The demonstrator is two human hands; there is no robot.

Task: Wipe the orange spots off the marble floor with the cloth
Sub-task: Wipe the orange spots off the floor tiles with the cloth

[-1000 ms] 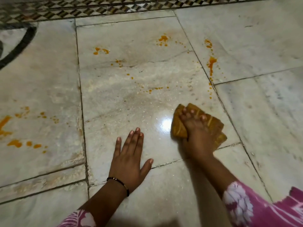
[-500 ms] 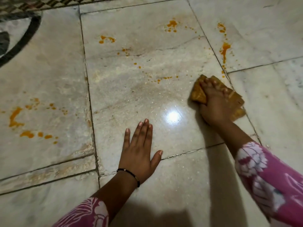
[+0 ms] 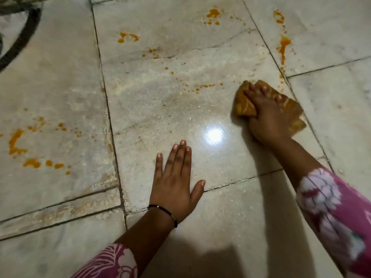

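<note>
My right hand (image 3: pixel 270 115) presses a folded orange-brown cloth (image 3: pixel 244 106) flat on the marble floor (image 3: pixel 160 109), at the right edge of the middle slab. Small orange drops (image 3: pixel 202 87) lie just left of the cloth. A long orange streak (image 3: pixel 283 47) runs along the seam beyond it. More orange spots sit farther off: one cluster (image 3: pixel 213 16) at the top, another (image 3: pixel 127 37) to its left, and larger blotches (image 3: pixel 30 147) on the left slab. My left hand (image 3: pixel 174 181) rests flat on the floor, fingers spread, holding nothing.
A bright light reflection (image 3: pixel 213 135) shines on the slab between my hands. A dark curved inlay band (image 3: pixel 22 43) crosses the far left corner. Cracked grout seams (image 3: pixel 112 141) separate the slabs.
My right hand has slid the cloth away from me and to the right, up toward the seam with the orange streak. My left hand has stayed planted.
</note>
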